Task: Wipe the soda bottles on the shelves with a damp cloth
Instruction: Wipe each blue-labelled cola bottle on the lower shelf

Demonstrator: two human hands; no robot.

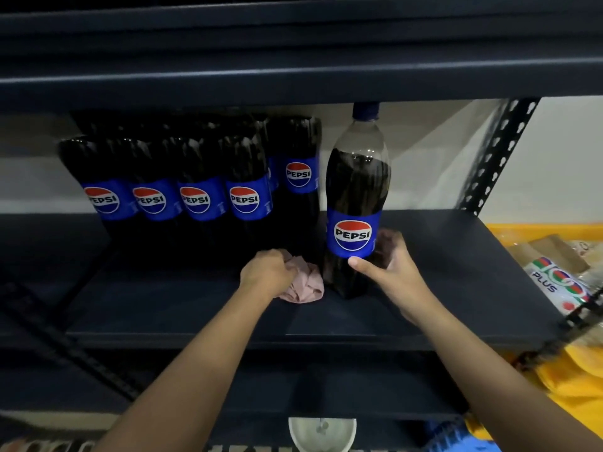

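- A single Pepsi bottle (355, 203) stood upright on the dark shelf (456, 272), apart from the others and nearer the front edge, with its blue cap just under the shelf above.
- The right hand (390, 269) grasped this bottle low down: the thumb lay across the front just below the blue label, and the fingers curled round the far side.
- The left hand (267, 267) was clenched on a bunched pink cloth (301, 285), which rested on the shelf just left of the bottle's base (whether it touched the bottle could not be told).
- A row of Pepsi bottles (176, 194) stood farther back on the left of the same shelf, packed side by side with labels facing forward; one more bottle stood behind the row's right end.
- A perforated metal upright (496, 158) rose at the shelf's right rear corner, against a pale wall.
- To the right, beyond the shelf, lay packaged goods, one marked "PLUS" (551, 282), on something yellow.
- A white round container (321, 433) showed at the bottom edge, below the lower shelf.
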